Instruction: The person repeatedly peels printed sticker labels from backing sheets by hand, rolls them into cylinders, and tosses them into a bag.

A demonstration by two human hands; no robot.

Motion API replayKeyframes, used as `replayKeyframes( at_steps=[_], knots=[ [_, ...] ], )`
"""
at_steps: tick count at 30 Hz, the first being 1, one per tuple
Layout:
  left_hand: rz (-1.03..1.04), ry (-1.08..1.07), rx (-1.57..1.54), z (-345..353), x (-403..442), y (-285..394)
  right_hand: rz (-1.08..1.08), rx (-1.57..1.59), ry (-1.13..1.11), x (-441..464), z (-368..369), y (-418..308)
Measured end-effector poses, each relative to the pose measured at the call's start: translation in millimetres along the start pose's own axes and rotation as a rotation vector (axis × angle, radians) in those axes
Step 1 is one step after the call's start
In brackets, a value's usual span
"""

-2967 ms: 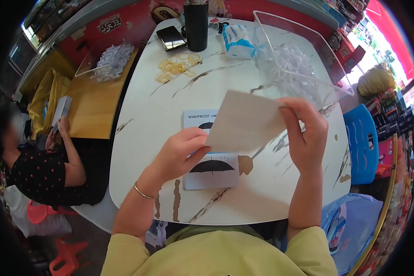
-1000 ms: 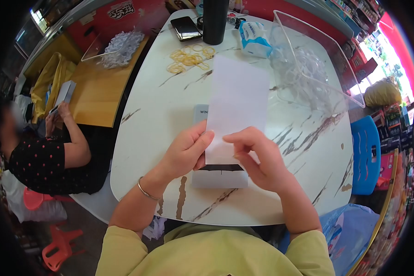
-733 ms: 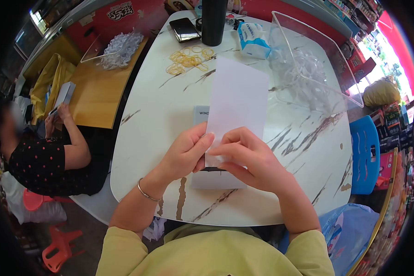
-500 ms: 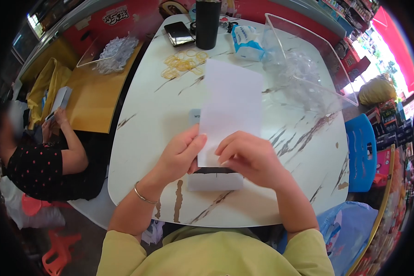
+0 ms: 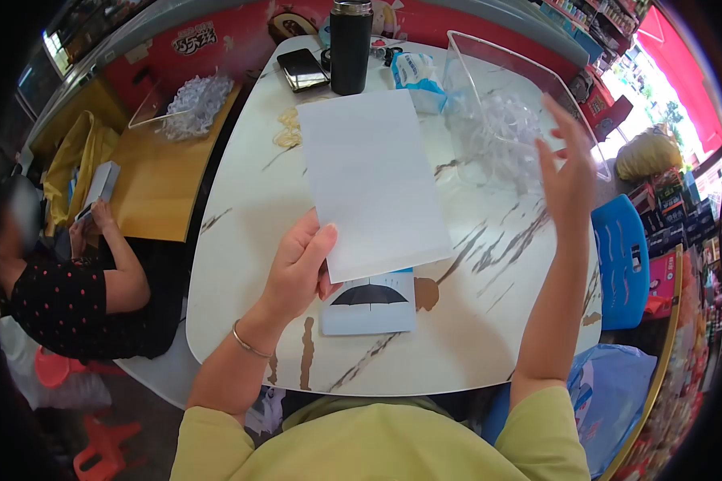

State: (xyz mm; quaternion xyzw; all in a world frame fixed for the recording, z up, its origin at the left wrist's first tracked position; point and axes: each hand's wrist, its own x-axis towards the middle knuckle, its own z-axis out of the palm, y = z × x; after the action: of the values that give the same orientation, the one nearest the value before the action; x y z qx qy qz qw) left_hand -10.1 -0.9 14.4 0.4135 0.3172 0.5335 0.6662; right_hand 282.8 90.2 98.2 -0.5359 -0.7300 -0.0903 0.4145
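My left hand (image 5: 298, 260) pinches the lower left edge of a blank white sheet of paper (image 5: 373, 184), thumb on top. The sheet tilts slightly above the table. Beneath its lower edge lies a card with an umbrella picture (image 5: 369, 306); its upper part is hidden by the sheet. My right hand (image 5: 568, 164) is raised at the right, fingers apart, with nothing visible in it. It is in front of the right side of a clear plastic bin (image 5: 477, 72) that holds a heap of translucent plastic pieces (image 5: 505, 140). Whether the hand touches the bin is unclear.
Along the table's far side are a phone (image 5: 302, 70), a black bottle (image 5: 350, 50) and a blue-and-white packet (image 5: 419, 78). Rubber bands (image 5: 287, 128) lie partly behind the sheet. A blue chair (image 5: 620, 260) stands at right. At left, another person (image 5: 80, 297) sits handling a white box.
My right hand has left the sheet's lower edge and moved up and right to the bin. The sheet has turned, its top swinging left, and the umbrella picture now shows below it.
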Motion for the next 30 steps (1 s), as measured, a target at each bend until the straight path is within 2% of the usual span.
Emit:
replayKeyframes(
  at_steps=[1,3,4,7,8,10,13,14,17,20,23,24,27,30],
  knots=[
    [-0.011,-0.023,-0.015,0.1,-0.4,-0.1,-0.018,0.074,-0.086,-13.0,0.8,-16.9],
    [-0.04,-0.034,-0.044,2.2,-1.6,-1.9,-0.248,0.091,-0.181,-38.9,8.3,-45.2],
    [-0.052,-0.038,-0.059,2.7,-2.0,-2.4,-0.288,0.179,-0.199,-51.7,13.6,-57.3],
    [-0.067,-0.256,-0.177,-12.8,-1.1,-6.7,-0.351,0.44,-0.236,-76.4,24.1,-72.8],
    [-0.09,-0.118,-0.242,-9.4,-2.2,-8.8,-0.362,0.524,-0.245,-81.0,25.7,-74.6],
    [-0.137,0.153,-0.37,4.6,-2.7,-11.2,-0.3,0.782,-0.407,-87.6,27.2,-75.5],
    [-0.188,-0.045,-0.328,-5.2,-1.8,3.8,-0.196,1.029,-0.537,-97.2,31.1,-75.9],
    [-0.197,-0.013,-0.352,-5.7,-0.3,3.3,-0.168,1.075,-0.548,-98.8,32.9,-74.6],
    [-0.255,-0.199,-0.638,-15.5,-1.6,2.6,-0.068,1.125,-0.525,-101.3,38.1,-68.8],
    [-0.153,-0.551,-0.394,-23.6,-1.5,-3.5,-0.006,1.082,-0.483,-103.3,39.5,-67.1],
    [-0.103,-0.369,0.276,-11.6,-3.8,11.0,0.018,1.023,-0.453,-104.2,39.2,-64.6],
    [-0.158,-0.259,0.222,-7.7,-1.3,9.6,0.023,1.006,-0.446,-104.6,39.3,-64.0],
    [-0.159,-0.215,0.272,-3.4,1.3,9.7,0.048,0.98,-0.464,-105.8,37.1,-64.5],
    [-0.16,-0.092,0.354,-3.0,3.7,3.3,-0.116,0.873,-0.473,-107.3,38.3,-68.3]
  ],
)
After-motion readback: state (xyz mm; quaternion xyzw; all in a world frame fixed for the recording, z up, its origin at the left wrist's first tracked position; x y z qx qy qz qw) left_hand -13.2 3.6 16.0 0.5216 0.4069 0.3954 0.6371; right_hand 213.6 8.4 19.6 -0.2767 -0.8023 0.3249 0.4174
